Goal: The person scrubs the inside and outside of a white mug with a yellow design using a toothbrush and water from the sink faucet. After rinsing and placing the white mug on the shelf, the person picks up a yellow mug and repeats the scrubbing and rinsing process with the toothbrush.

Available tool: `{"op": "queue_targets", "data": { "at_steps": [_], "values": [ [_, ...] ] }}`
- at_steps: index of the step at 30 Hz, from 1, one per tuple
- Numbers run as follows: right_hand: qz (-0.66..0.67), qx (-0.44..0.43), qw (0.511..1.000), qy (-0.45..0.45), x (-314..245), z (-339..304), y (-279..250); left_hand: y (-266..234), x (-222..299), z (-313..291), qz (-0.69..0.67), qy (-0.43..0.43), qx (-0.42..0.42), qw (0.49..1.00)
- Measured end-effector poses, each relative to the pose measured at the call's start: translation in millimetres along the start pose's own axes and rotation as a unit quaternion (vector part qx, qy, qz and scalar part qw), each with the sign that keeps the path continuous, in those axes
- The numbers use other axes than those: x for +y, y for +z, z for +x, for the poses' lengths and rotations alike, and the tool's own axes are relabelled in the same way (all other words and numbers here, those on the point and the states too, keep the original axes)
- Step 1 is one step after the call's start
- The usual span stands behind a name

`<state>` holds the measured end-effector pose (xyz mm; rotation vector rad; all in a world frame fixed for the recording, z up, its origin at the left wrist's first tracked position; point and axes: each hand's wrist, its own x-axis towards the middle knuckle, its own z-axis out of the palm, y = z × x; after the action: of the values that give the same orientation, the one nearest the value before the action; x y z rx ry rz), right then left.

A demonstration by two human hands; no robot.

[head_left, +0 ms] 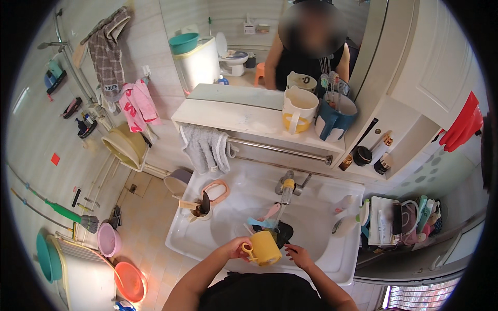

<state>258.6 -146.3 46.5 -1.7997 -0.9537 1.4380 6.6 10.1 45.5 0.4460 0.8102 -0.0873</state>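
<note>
My left hand (238, 249) is closed round the handle of a yellow mug (266, 248), which is tilted over the front of the white washbasin (207, 242). Just right of the mug, the fingers of my right hand (301, 257) pinch a thin dark handle; what it belongs to is hard to tell. Beyond them a black object (284, 234) lies in the bowl, partly hidden by the mug. A light blue piece (263, 223) and a pink-handled item (272, 211) lie in the bowl beside it. Water seems to run from the tap (287, 191).
A cup with brushes (202, 211) and a pink soap dish (220, 191) stand on the basin's left. At its right rim is a pump bottle (346, 224). Above, a shelf (233, 115) bears mugs (301, 109) and a blue toothbrush cup (334, 119); a grey towel (207, 147) hangs below.
</note>
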Motion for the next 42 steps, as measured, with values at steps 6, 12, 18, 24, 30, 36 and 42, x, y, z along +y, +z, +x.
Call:
{"op": "queue_targets", "data": {
  "at_steps": [6,12,18,24,30,36,42],
  "values": [
    [0.032,0.022,0.999,0.003,-1.8,2.7,-0.9,-7.1,6.1,-14.5,-0.051,0.024,-0.066,0.996],
    [0.060,0.034,0.997,-0.023,-4.5,7.4,-0.2,-11.3,13.0,-19.9,-0.141,0.105,-0.030,0.984],
    [0.077,0.043,0.996,-0.005,-11.5,7.3,-2.6,14.3,32.1,-27.8,-0.058,0.175,0.001,0.983],
    [0.100,0.060,0.993,-0.013,-9.4,7.7,-8.6,35.8,33.7,1.1,-0.093,0.227,-0.026,0.969],
    [0.117,0.077,0.990,-0.011,-10.7,5.8,-12.5,15.2,36.5,12.2,-0.244,0.128,-0.142,0.951],
    [0.143,0.070,0.987,-0.009,-17.7,11.1,-9.0,35.2,22.9,31.2,-0.142,0.259,-0.046,0.954],
    [0.155,0.105,0.982,0.004,-7.0,19.9,-8.1,55.9,2.7,41.6,0.164,0.290,0.031,0.942]
  ]
}}
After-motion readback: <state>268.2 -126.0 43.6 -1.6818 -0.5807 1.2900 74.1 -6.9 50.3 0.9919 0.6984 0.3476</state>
